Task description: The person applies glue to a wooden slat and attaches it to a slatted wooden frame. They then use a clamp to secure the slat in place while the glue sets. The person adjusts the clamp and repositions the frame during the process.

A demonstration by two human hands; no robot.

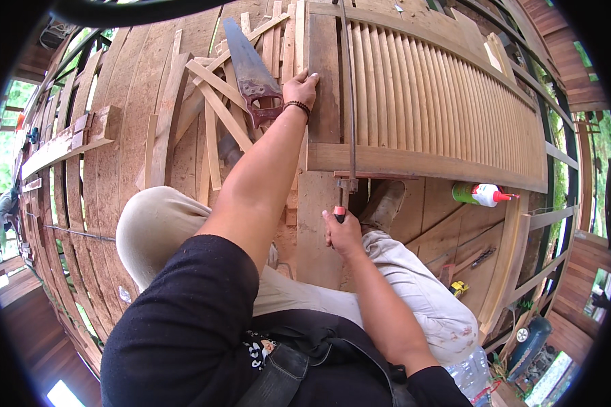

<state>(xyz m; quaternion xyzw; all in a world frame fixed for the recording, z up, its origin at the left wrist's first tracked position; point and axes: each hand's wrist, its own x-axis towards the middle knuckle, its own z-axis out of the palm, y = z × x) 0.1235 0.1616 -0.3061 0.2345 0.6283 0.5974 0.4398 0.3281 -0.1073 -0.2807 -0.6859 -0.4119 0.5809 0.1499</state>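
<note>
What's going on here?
A person's right hand grips the handle of a bar clamp spanning one end of a slatted wooden panel. Their left hand is at the panel's left edge. A handsaw lies among loose wood strips, and a bottle lies by the panel's near edge.

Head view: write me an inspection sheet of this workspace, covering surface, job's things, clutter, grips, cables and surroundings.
Surface: wooden floorboards, dusty, with gaps at the left.
Job's things: louvered wooden panel; bar clamp running across it.
Clutter: handsaw and loose wood strips left of the panel; red-capped bottle near its lower edge; yellow-and-black item at lower right.
Grips: left grip at the panel's left edge; right grip around the clamp's handle.
Cables: thin dark line at far left, possibly a cord.
Surroundings: another person at far left; tank-like machine at lower right; greenery outside.
</note>
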